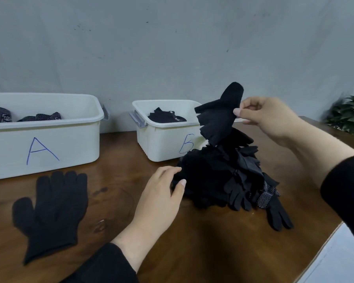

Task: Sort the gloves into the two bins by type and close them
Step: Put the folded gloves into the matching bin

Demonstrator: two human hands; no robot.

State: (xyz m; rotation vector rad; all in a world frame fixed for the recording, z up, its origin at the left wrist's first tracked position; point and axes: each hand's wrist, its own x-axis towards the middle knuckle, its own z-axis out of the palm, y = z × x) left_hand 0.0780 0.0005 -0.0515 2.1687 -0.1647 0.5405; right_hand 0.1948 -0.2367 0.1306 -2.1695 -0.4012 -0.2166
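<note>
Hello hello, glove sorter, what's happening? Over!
Right hand pinching lifted glove. Left hand steadying pile. Bin B open, nothing blocking.

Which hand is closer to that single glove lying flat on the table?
Left. The left hand rests against the glove pile, just right of the flat glove. The right hand is farther off, holding a lifted glove.

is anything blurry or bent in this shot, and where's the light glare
Head view: the plant at the right edge is smeared and soft; the rim of the bin marked A bows from wide-angle distortion; the black glove pile loses detail in its dark folds; soft sheen on the table near the left hand; the right hand pinching the lifted glove stays fairly sharp.
</note>
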